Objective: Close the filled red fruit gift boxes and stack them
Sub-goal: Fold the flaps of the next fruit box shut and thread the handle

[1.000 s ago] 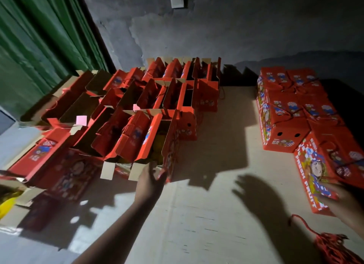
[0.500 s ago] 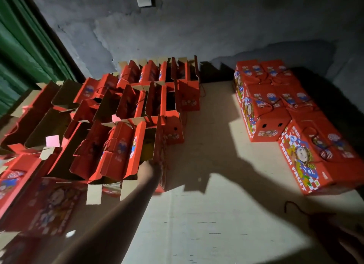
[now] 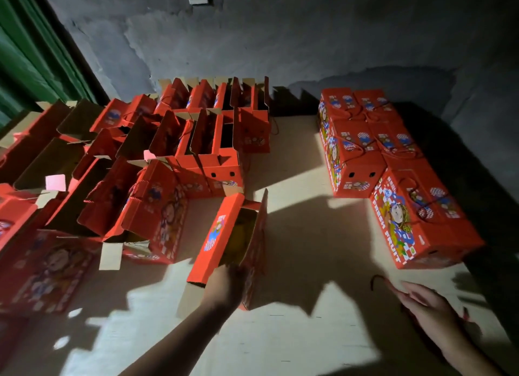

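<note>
Dragged clear of its row, open cardboard box [image 3: 224,235] — left hand [image 3: 224,287] gripping; right hand [image 3: 427,305] flat, fingers straight.

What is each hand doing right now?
Left hand: grips the near end of the open red box.
Right hand: open, fingers straight over the table, holding nothing.

One head-worn wide-angle view — looking forward and down, close over the counter [image 3: 295,235], wall across the frame's top.

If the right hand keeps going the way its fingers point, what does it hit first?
Probably the thin dark red cord lying on the pale table, just off the right hand fingertips; depth past it is unclear.
</note>
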